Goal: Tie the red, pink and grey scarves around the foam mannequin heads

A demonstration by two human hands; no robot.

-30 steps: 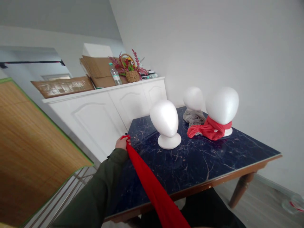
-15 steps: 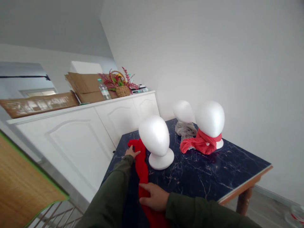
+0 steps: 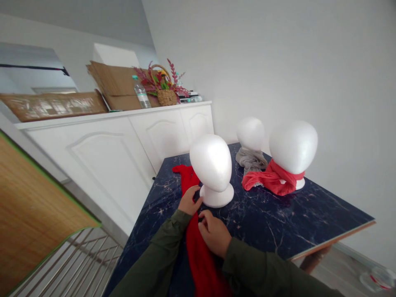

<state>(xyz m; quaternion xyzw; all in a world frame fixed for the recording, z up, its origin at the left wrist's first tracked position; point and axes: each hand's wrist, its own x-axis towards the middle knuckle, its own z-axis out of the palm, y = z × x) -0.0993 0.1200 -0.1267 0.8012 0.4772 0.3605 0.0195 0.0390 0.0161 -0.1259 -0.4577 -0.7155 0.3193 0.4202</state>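
Red scarf [image 3: 199, 258] lies under left hand [image 3: 189, 201] — beside white head [image 3: 211, 163].

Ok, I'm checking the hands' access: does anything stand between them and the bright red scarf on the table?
Nothing visible does. The left hand and right hand are both right at the red scarf. The nearest white mannequin head stands beside the cloth, not between it and either hand.
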